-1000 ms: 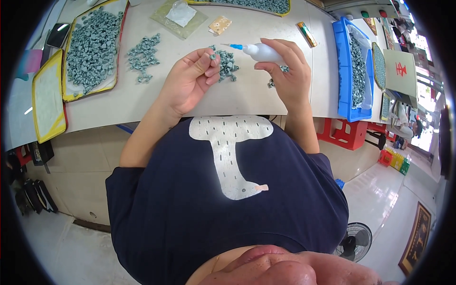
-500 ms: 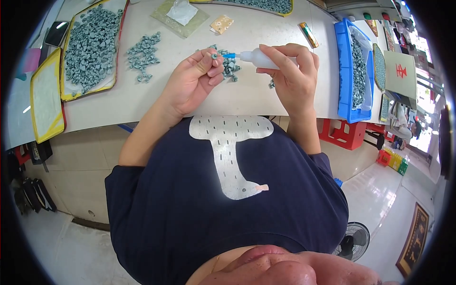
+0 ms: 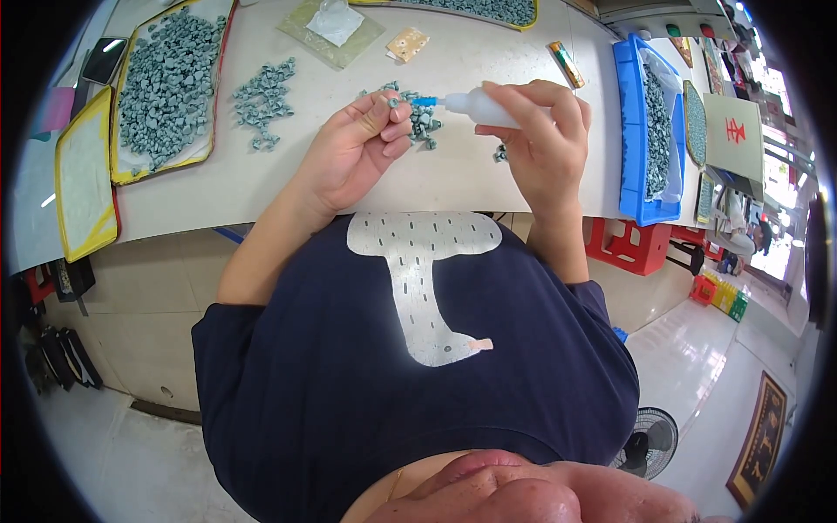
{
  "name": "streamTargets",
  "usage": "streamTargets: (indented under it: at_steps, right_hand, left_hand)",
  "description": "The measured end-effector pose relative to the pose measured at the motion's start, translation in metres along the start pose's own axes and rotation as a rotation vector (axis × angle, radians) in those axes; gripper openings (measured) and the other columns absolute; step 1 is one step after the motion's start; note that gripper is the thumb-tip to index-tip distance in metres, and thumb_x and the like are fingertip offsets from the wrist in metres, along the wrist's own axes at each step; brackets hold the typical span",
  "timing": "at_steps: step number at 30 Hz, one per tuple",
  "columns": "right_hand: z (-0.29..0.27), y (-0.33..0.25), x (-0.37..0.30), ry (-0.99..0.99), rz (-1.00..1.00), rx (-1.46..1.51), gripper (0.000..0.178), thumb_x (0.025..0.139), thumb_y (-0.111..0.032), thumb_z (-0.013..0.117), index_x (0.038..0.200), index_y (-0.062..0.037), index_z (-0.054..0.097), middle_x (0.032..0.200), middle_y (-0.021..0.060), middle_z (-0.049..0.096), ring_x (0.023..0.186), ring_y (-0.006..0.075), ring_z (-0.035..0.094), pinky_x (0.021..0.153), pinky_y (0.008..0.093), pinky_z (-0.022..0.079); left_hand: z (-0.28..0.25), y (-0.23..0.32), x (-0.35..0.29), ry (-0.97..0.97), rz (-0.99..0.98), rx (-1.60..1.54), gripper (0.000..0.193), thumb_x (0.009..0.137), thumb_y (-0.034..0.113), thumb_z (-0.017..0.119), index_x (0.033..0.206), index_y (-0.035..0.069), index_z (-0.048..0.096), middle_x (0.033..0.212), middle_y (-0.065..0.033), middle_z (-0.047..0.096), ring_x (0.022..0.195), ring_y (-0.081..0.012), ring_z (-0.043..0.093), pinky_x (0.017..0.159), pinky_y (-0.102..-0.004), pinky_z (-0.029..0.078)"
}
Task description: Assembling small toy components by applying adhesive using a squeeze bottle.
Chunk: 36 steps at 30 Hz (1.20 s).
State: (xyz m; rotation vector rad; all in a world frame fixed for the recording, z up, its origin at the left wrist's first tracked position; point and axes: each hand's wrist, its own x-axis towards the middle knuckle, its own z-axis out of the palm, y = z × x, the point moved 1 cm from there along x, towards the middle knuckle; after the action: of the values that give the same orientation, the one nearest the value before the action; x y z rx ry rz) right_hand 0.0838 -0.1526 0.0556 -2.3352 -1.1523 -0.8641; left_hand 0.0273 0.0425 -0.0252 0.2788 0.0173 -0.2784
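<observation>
Between thumb and fingertips, my left hand [image 3: 362, 144] pinches a small grey-green piece [image 3: 393, 103]. My right hand [image 3: 545, 131] is wrapped round a white squeeze bottle [image 3: 484, 108], tilted on its side. Its blue nozzle tip [image 3: 425, 101] points left at the small piece, a short gap away. Behind and below the nozzle lies a loose pile of similar grey-green pieces [image 3: 425, 129], partly hidden by my left fingers. A few more pieces [image 3: 500, 154] lie beside my right wrist.
Left on the table are scattered pieces [image 3: 263, 96], a yellow-rimmed tray of pieces [image 3: 216, 105], another yellow-edged tray [image 3: 113, 205] and a phone [image 3: 105, 61]. Right stand a blue bin [image 3: 629, 131] and a tube [image 3: 567, 64]. Further back lie a plastic bag [image 3: 327, 39] and a patterned packet [image 3: 407, 44].
My right hand has drawn the bottle slightly right, so its nozzle is further from the small piece. My left hand has stayed almost still.
</observation>
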Motion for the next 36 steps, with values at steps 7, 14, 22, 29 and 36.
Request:
streamTargets:
  at_steps: [7,14,22,29,36]
  right_hand:
    - [0.030,0.024,-0.013,0.090,0.692,0.794,0.037,0.075,0.001,0.074,0.110,-0.0018,0.061,0.099,0.0072,0.064,0.094,0.0135,0.060,0.073,0.0228,0.050]
    - [0.064,0.036,-0.024,-0.060,0.662,0.810,0.042,0.077,-0.001,0.073,0.116,0.0000,0.056,0.108,0.0068,0.064,0.100,0.0140,0.060,0.082,0.0260,0.050]
    - [0.020,0.050,-0.016,-0.175,0.667,0.542,0.029,0.080,-0.005,0.069,0.108,-0.0034,0.062,0.104,0.0056,0.065,0.097,0.0154,0.062,0.082,0.0288,0.049]
    - [0.015,0.083,-0.032,-0.350,0.574,0.069,0.017,0.083,-0.010,0.063,0.099,-0.0022,0.066,0.096,0.0129,0.065,0.084,0.0247,0.064,0.076,0.0316,0.050]
    - [0.027,0.086,-0.035,-0.359,0.567,-0.084,0.016,0.085,-0.009,0.061,0.098,-0.0030,0.067,0.095,0.0153,0.064,0.078,0.0292,0.063,0.073,0.0335,0.050]
  left_hand:
    - [0.000,-0.002,0.000,0.017,-0.017,0.014,0.014,0.095,0.014,0.053,0.103,0.002,0.054,0.091,-0.0054,0.052,0.074,-0.0116,0.045,0.065,-0.0231,0.040]
    - [0.006,-0.006,0.002,-0.005,-0.043,0.037,0.016,0.095,0.013,0.054,0.106,0.001,0.056,0.093,-0.0069,0.054,0.075,-0.0115,0.045,0.065,-0.0232,0.041]
    - [0.013,-0.009,0.000,-0.026,-0.049,0.052,0.015,0.093,0.010,0.056,0.105,0.000,0.058,0.095,-0.0094,0.056,0.077,-0.0121,0.047,0.066,-0.0239,0.043]
    - [0.016,-0.011,0.001,-0.030,-0.049,0.090,0.016,0.092,0.008,0.057,0.106,0.000,0.058,0.095,-0.0103,0.058,0.077,-0.0125,0.048,0.067,-0.0246,0.044]
    - [0.017,-0.011,-0.002,-0.022,-0.044,0.105,0.015,0.092,0.008,0.056,0.104,0.000,0.059,0.095,-0.0085,0.059,0.077,-0.0121,0.048,0.067,-0.0245,0.044]
